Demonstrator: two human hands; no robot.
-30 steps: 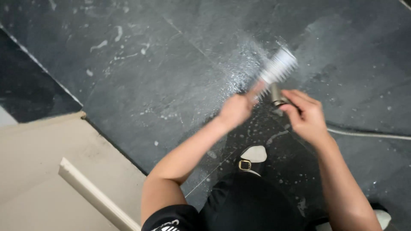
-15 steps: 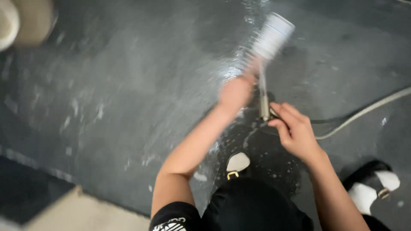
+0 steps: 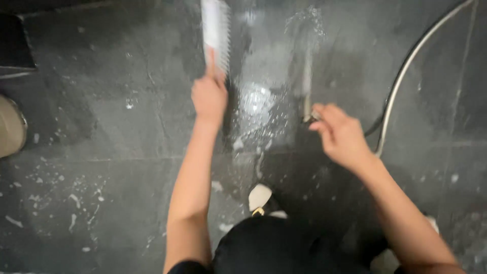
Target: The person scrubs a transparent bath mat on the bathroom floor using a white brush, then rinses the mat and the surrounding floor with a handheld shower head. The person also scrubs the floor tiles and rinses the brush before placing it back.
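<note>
My left hand (image 3: 208,98) grips the handle of a white scrub brush (image 3: 216,28), whose bristled head lies on the wet dark tiled floor (image 3: 116,152) at the top of the view. My right hand (image 3: 339,133) holds a metal spray nozzle (image 3: 307,96) pointed away from me, with water streaming onto the floor ahead of it. A grey hose (image 3: 401,81) curves from the nozzle up to the top right. Foam and water shine between the two hands.
A beige rounded object (image 3: 10,127) sits at the left edge. A dark box-like thing (image 3: 15,48) is at the upper left. White specks of foam dot the tiles at lower left. My shoe (image 3: 259,198) shows below the hands.
The view has swung and closed in. My left hand has pushed the brush forward, away from me. The right hand stays on the nozzle, still spraying.
</note>
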